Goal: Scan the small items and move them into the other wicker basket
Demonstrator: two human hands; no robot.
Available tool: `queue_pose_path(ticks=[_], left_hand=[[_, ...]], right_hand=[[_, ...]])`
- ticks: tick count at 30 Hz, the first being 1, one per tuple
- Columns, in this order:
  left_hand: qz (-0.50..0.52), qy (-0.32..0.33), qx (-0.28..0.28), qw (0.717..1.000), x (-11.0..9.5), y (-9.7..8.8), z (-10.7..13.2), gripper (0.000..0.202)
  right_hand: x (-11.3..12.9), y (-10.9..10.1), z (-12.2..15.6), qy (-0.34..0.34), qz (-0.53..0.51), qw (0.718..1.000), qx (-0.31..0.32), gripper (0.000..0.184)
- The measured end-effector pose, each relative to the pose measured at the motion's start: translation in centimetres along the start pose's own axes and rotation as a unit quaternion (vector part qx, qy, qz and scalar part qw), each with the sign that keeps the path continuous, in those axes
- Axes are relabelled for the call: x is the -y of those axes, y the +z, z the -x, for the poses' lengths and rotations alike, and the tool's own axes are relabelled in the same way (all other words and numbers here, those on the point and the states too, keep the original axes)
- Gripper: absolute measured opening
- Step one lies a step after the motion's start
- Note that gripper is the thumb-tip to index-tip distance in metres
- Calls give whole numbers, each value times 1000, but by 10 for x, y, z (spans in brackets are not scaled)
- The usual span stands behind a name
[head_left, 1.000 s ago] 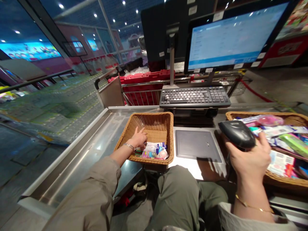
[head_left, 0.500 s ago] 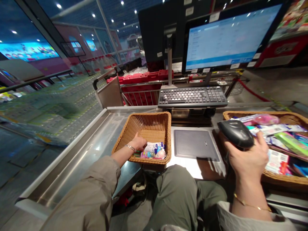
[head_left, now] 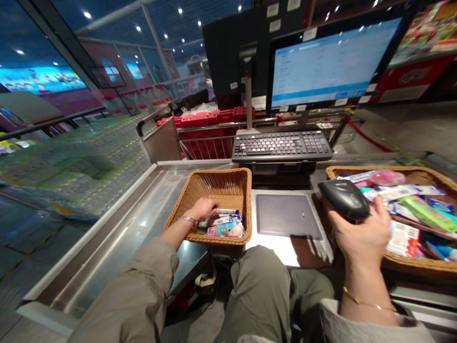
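Observation:
My left hand [head_left: 204, 208] reaches into a brown wicker basket [head_left: 171, 216] on the metal counter. Its fingers are bent together at the end of a slim white and blue packet [head_left: 230, 212]; the fingertips are partly hidden. Around it in the basket lie other small packets [head_left: 223, 220], a pink and blue item [head_left: 217, 230] and a pale pink item [head_left: 236, 230]. My right hand [head_left: 362, 233] is wrapped round a black handheld barcode scanner [head_left: 344, 197], held above the counter beside a second wicker basket [head_left: 417, 262].
The right basket is heaped with packaged goods, among them a green pack [head_left: 426, 213]. Between the baskets lies a grey flat pad [head_left: 287, 216]. Behind stand a keyboard [head_left: 282, 145] and a lit monitor [head_left: 328, 66]. A metal cart [head_left: 207, 147] is beyond the counter.
My left hand has shifted slightly within the left basket, and the packets beneath it lie differently. My right hand still holds the scanner. The whole view has shifted a little.

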State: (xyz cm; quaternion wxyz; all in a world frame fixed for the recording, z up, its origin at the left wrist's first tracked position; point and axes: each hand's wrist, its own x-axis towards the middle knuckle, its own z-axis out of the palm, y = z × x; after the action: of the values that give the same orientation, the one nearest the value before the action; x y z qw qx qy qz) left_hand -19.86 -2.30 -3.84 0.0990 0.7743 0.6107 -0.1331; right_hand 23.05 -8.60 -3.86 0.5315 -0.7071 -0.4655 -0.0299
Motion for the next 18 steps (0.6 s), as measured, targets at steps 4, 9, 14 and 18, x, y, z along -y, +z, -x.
queue_pose_path(ticks=[4,9,14,18], left_hand=[[16,-26,-31,999,-5,2,0,26],[36,-48,-65,996,-6,2,2,29],[58,-70,-95,991,-4,-4,2,28],[87,-60,-109,988,-2,-11,1,31]], right_hand=[[4,-2,-1,-1,-15,1000,-5,62],[6,-3,0,20,-13,1000,-3,70],[4,-1,-1,19,-20,1000,-5,71],[3,-1,-1,19,-19,1000,1,71]])
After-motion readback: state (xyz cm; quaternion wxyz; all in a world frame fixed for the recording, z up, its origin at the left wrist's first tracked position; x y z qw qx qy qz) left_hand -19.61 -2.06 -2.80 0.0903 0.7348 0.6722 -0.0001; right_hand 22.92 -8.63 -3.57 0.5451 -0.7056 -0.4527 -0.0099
